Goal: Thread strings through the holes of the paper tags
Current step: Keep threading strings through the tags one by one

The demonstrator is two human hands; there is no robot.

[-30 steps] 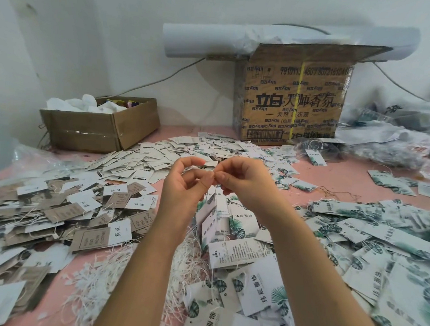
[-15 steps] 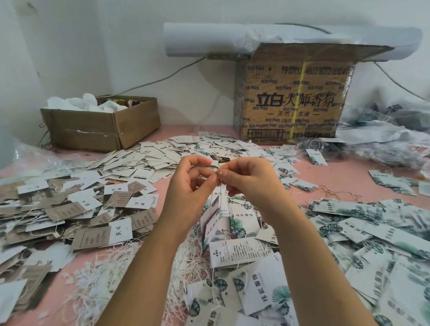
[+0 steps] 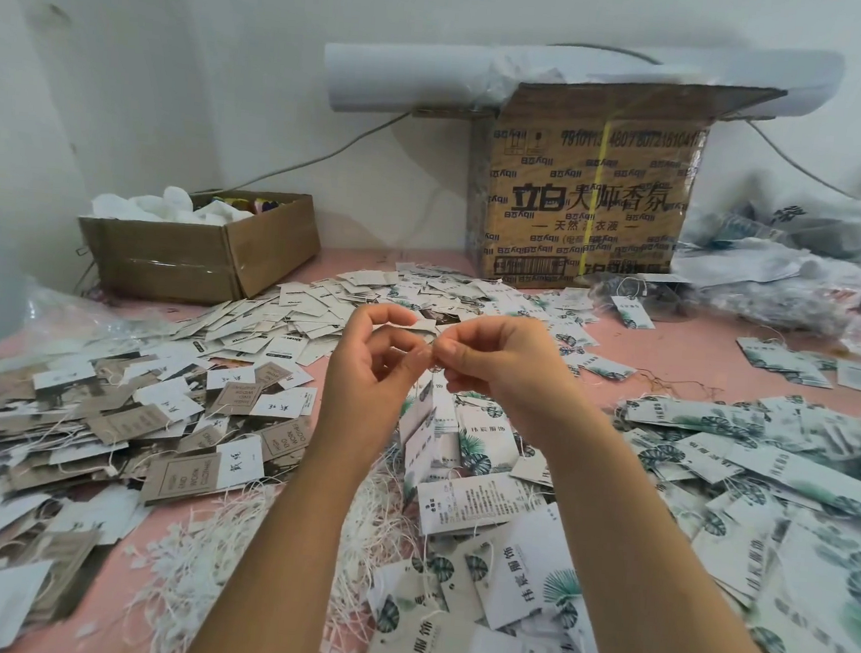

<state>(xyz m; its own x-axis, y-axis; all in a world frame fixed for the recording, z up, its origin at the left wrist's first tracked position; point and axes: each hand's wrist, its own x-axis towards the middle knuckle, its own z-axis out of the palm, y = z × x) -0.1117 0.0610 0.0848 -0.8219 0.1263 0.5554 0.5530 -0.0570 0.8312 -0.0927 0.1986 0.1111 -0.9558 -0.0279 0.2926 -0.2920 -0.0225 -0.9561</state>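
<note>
My left hand (image 3: 370, 373) and my right hand (image 3: 505, 371) are raised together above the pink table (image 3: 674, 340), fingertips almost touching. Between them they pinch the top of a small stack of white paper tags (image 3: 423, 431) with green leaf print, which hangs down edge-on below the fingers. A thin string at the pinch point is too fine to make out clearly. A heap of loose white strings (image 3: 257, 534) lies on the table under my forearms.
Brown and white tags (image 3: 180, 409) pile up at the left, leaf-print tags (image 3: 766, 481) at the right and front. A low open carton (image 3: 197, 256) stands back left, a tall printed carton (image 3: 582, 204) back centre, plastic bags (image 3: 808, 273) back right.
Both hands stayed raised at the same spot. The fingers shifted slightly as they work at the top of the hanging tags.
</note>
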